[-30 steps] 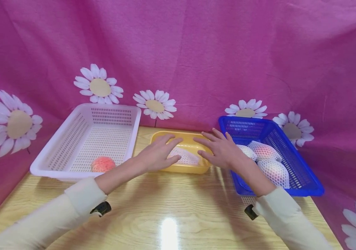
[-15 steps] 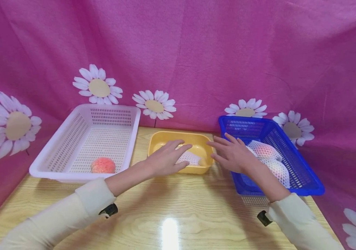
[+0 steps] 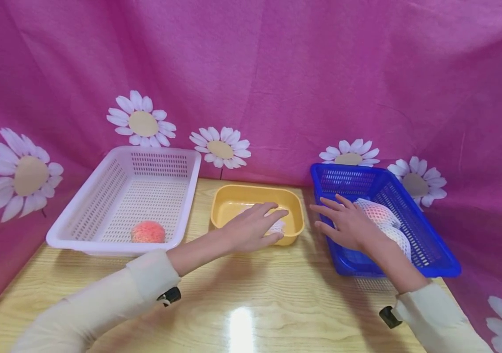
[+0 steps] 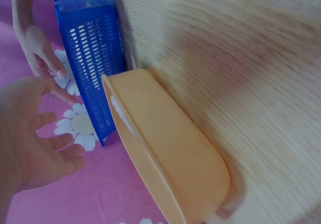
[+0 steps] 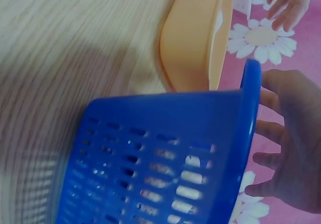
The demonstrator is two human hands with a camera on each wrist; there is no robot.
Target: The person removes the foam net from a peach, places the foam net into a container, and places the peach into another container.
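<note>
Head view: your left hand [image 3: 253, 228], fingers released and extended, over the near side of one yellow tray [image 3: 232, 212]. Tray contents: white netting [image 3: 278, 227], partly hidden by that hand. Your right hand [image 3: 350, 226], fingers released and spread, over the left side of one blue basket [image 3: 345, 180], slotted, standing right of the tray. Basket contents: netted round items [image 3: 378, 214], one reddish, partly behind your right hand and forearm. At left, one white basket [image 3: 145, 196] containing one pink-red round item [image 3: 148, 232], near right corner. All three containers on one wood-grain table [image 3: 286, 294], before magenta cloth [image 3: 251, 73] with daisy print.

Left wrist view: your left hand, fingers loosely bent and released, beside the tray; a strip of netting at the tray's rim; blue basket and your right hand beyond.

Right wrist view: your right hand, fingers loosely bent and released, at the blue basket's rim; contact with it, cannot tell. Pale and reddish contents behind the slots.
</note>
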